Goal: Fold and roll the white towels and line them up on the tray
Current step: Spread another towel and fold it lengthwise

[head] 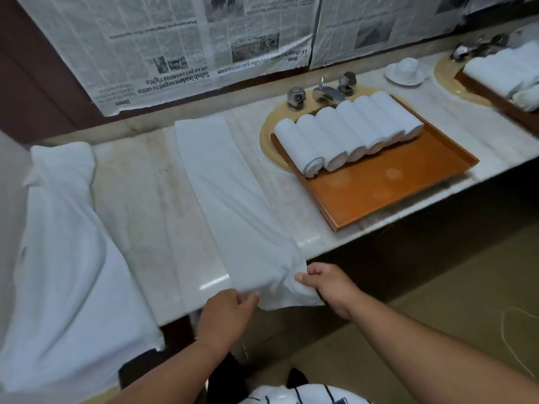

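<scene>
A white towel [224,185], folded into a long strip, lies on the marble counter [140,193] from the wall to the front edge. My left hand [224,313] pinches its near left corner. My right hand [326,284] pinches its near right corner, and the near end is bunched between them. To the right, an orange-brown tray [388,185] sits over a sink, with several rolled white towels [344,132] lined up side by side along its far edge.
A heap of loose white towels [61,243] covers the counter's left end. Behind the tray stand a chrome faucet [325,91] and two knobs. A white cup on a saucer [405,70] stands farther right, beside a second tray [495,94] of towels. Newspaper [189,45] covers the wall.
</scene>
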